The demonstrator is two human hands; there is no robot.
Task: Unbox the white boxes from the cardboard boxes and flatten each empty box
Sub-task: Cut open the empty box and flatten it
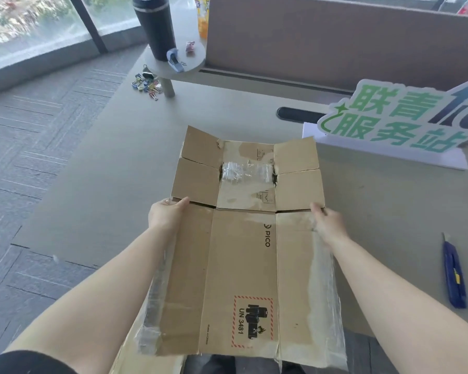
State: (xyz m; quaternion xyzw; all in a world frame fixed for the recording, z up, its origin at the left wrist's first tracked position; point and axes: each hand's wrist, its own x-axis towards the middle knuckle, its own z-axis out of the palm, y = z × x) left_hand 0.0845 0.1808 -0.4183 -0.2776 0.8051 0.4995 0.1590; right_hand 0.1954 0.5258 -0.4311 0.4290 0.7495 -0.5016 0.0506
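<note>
flattened cardboard box (243,255) – left hand (166,215), right hand (327,225) each grip its edges | utility knife (454,273) right | sign (400,120) behind

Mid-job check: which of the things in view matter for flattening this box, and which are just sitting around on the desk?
For the job:
cardboard box, opened out flat
left hand and right hand, gripping its side edges
utility knife, possibly

Lying about:
black tumbler
tape dispenser
binder clips
green sign
</note>
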